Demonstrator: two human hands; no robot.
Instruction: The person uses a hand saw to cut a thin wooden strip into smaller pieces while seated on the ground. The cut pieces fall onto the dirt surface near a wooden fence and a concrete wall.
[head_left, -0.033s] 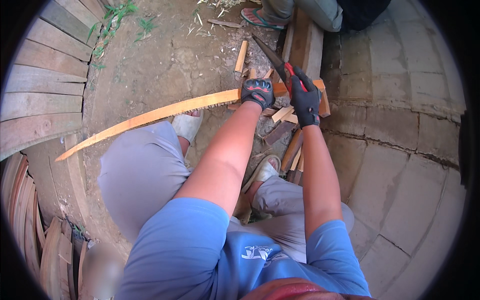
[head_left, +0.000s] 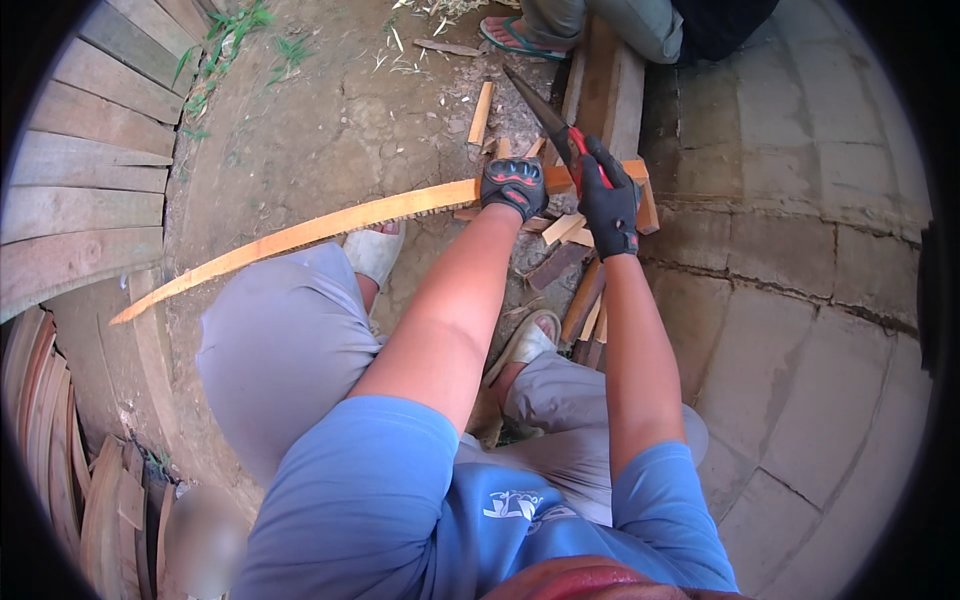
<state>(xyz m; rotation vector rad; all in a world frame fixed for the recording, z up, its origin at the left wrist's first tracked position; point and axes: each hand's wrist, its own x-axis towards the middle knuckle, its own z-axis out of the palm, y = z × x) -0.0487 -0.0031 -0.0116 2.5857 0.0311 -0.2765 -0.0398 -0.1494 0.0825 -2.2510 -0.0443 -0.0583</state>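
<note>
Left hand (head_left: 514, 186), gloved: closed over a long, thin wooden strip (head_left: 300, 232), which runs leftward above the dirt ground (head_left: 330, 120) and the person's knee. Right hand (head_left: 608, 205), gloved: fist clamped on the red handle of a dark-bladed knife (head_left: 540, 105), blade angled up and away. Wood offcuts (head_left: 560, 262) lie beneath both hands.
</note>
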